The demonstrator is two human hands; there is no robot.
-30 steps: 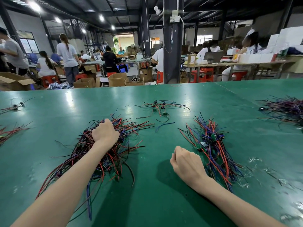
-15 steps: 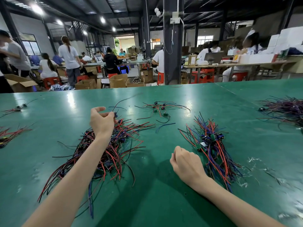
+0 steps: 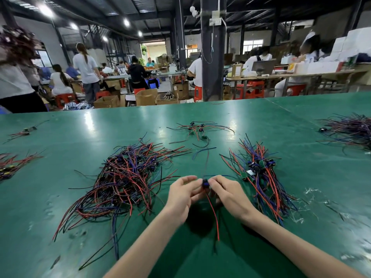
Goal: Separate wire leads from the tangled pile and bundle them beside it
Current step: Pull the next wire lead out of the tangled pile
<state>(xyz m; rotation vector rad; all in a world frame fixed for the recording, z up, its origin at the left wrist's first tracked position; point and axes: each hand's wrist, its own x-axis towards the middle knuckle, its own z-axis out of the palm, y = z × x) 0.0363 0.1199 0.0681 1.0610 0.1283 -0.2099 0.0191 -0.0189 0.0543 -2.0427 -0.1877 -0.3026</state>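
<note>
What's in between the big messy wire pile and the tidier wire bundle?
Head view: the left hand and right hand pinch one small blue component, its red lead dangling over green table.

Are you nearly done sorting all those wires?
Not nearly. Done: a bundle of sorted leads lies on the right. In hand: left hand and right hand pinch one lead between the piles. Left: the big tangled pile on the left.
</note>
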